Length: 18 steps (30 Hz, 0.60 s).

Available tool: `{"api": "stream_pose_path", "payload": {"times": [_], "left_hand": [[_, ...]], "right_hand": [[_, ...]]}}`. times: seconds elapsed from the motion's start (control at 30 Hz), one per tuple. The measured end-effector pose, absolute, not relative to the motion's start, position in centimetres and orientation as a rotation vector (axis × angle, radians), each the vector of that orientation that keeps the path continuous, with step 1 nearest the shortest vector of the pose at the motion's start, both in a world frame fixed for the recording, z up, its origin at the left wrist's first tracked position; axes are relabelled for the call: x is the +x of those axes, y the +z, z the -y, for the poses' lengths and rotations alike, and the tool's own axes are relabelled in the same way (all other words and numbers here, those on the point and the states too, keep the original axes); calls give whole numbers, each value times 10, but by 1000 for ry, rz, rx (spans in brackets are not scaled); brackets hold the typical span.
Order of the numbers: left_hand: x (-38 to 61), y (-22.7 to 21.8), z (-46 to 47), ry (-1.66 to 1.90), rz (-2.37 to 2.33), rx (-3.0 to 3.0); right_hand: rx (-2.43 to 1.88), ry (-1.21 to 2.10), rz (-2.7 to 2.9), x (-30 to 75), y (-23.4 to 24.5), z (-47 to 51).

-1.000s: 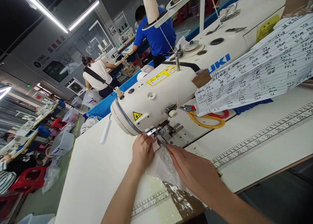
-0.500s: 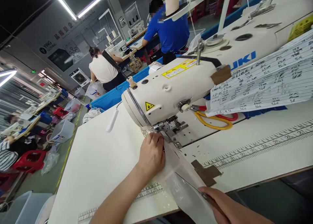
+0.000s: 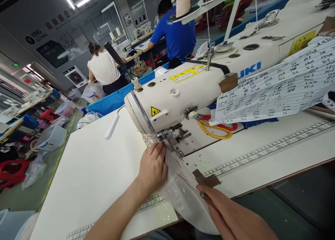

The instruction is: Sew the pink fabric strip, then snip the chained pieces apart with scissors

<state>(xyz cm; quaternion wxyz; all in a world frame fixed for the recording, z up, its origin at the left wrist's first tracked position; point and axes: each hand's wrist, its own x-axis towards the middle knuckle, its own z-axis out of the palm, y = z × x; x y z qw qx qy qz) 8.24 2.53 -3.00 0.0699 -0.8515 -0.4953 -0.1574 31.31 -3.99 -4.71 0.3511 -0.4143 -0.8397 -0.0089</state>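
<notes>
I have two hands in view: the left hand (image 3: 153,168) lies palm down with fingers together on one sheer white fabric (image 3: 183,194), and I can't tell whether it pinches any of it; the right hand (image 3: 230,212) is closed around one slim metal tool (image 3: 202,195), whose thin tip lies over the cloth. The fabric sits under the left hand, just in front of the sewing machine (image 3: 167,93), and runs off the near edge of the white table (image 3: 89,170). My left fingertips screen the spot by the needle, and I can't say whether the crinkled shiny piece (image 3: 150,139) beyond them is the same cloth. One handwritten sheet (image 3: 272,84) partly hides a pair of scissors, with one yellow handle (image 3: 218,132) and a red one showing. Of two thread cones (image 3: 183,2) above, both are cut off by the top edge. Farther out, two people sit turned away, and a clear bin (image 3: 52,138) stands on the floor, its contents too small to read; another bin (image 3: 17,224) is cropped at lower left.
</notes>
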Motion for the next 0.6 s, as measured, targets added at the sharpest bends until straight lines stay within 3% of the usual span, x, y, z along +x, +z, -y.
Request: {"api": "stream_pose_path", "payload": {"times": [0.27,0.6], "left_hand": [[84,-28,-23,-372,1565,-2565],[91,-29,-15,-331,1583,-2526]], "right_hand": [[-1057,-232,2226,305,-38,28],[-1068,-240,2226,301,-37,20]]}}
